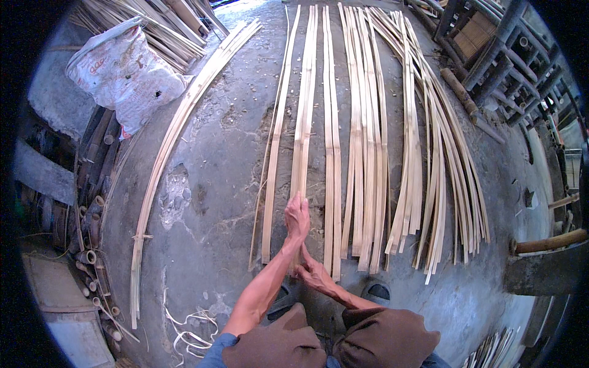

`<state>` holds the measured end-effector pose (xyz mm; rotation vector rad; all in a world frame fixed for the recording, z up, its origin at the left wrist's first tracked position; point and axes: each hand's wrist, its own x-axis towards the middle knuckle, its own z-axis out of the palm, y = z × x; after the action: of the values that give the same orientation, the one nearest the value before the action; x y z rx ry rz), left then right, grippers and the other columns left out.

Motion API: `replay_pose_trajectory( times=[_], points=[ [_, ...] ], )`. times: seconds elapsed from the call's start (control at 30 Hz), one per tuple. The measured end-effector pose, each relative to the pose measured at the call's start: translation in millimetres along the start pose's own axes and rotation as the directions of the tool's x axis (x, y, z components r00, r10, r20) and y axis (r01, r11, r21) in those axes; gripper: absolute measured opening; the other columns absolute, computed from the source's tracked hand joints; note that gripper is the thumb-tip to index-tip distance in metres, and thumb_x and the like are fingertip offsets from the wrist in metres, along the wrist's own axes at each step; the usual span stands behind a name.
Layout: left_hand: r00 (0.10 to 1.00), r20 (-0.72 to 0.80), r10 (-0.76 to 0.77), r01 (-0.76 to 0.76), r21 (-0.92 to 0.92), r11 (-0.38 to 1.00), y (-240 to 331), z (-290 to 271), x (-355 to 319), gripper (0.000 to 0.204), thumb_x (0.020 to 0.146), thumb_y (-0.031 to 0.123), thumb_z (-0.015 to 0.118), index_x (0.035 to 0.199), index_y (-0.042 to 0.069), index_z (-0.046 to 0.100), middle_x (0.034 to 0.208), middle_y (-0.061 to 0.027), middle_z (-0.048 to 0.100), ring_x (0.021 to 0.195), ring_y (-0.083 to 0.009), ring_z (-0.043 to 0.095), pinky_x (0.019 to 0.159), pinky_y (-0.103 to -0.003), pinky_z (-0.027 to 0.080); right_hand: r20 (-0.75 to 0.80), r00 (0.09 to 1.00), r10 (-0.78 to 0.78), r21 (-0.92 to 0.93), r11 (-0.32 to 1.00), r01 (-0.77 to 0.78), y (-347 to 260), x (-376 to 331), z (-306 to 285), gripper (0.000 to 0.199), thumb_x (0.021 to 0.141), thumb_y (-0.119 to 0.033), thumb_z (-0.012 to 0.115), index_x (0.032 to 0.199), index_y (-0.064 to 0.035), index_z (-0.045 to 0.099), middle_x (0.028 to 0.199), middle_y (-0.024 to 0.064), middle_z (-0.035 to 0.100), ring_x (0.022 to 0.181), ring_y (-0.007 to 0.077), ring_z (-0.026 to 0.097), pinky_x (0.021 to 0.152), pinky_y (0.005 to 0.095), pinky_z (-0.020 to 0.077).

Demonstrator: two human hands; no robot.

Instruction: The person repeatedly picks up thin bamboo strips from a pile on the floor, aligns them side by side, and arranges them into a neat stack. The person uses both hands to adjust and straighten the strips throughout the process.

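Observation:
Long pale split bamboo strips [304, 135] lie lengthwise in front of me in a narrow bundle. My left hand [297, 216] is closed around this bundle, a little above its near end. Lower down, my right hand [311, 273] pinches at the near end of the same strips, partly behind my left forearm. Just left of the bundle lies a single strip [274, 178] with a thin sliver beside it. To the right, a pair of strips [331, 184] lies close to my hands, and wider groups of strips [365, 153] fan out beyond it.
A tied bundle of strips [165, 147] curves along the left. Beyond it are a white sack [126, 70] and cut bamboo poles [91, 257]. Curled shavings [190, 328] lie near my left knee. Bamboo frames [503, 67] stand at far right on the rough concrete floor [215, 202].

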<state>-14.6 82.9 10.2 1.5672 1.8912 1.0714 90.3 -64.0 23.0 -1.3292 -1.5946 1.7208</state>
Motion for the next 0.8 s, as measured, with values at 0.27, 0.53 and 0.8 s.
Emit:
replay_pose_trajectory(
  times=[0.27, 0.53, 0.8],
  points=[
    [0.997, 0.073, -0.002, 0.0, 0.018, 1.0, -4.6, -4.1, -2.0, 0.045, 0.094, 0.018, 0.058, 0.13, -0.007, 0.052, 0.119, -0.0289, 0.058, 0.106, -0.0465, 0.059, 0.09, -0.049, 0.049, 0.041, 0.996, 0.081, -0.056, 0.995, -0.079, -16.3, -1.9, -11.7, 0.08, 0.095, -0.02, 0.057, 0.158, -0.0129, 0.008, 0.123, 0.0287, 0.061, 0.111, 0.0358, 0.064, 0.095, 0.0388, 0.0475],
    [0.98, 0.172, 0.099, -0.158, 0.372, 0.915, -3.1, -17.2, -17.4, 0.052, 0.094, 0.024, 0.058, 0.141, 0.006, 0.048, 0.143, -0.0187, 0.045, 0.131, -0.0342, 0.044, 0.107, -0.051, 0.034, -0.035, 0.985, -0.171, -0.196, 0.967, 0.161, 35.6, 8.9, -12.6, 0.087, 0.094, -0.013, 0.057, 0.157, -0.0116, -0.004, 0.073, 0.0215, 0.057, 0.065, 0.0229, 0.057, 0.065, 0.0331, 0.0472],
    [0.94, 0.259, 0.223, -0.328, 0.501, 0.801, -57.5, -10.6, -17.0, 0.055, 0.099, 0.035, 0.047, 0.149, 0.013, 0.04, 0.16, -0.0098, 0.029, 0.147, -0.0315, 0.025, 0.119, -0.053, 0.013, 0.096, 0.995, -0.026, -0.165, 0.985, 0.042, 33.7, 18.0, -17.8, 0.087, 0.095, -0.014, 0.057, 0.158, -0.0122, -0.003, 0.076, 0.0214, 0.059, 0.068, 0.027, 0.06, 0.069, 0.0379, 0.0497]
  ],
)
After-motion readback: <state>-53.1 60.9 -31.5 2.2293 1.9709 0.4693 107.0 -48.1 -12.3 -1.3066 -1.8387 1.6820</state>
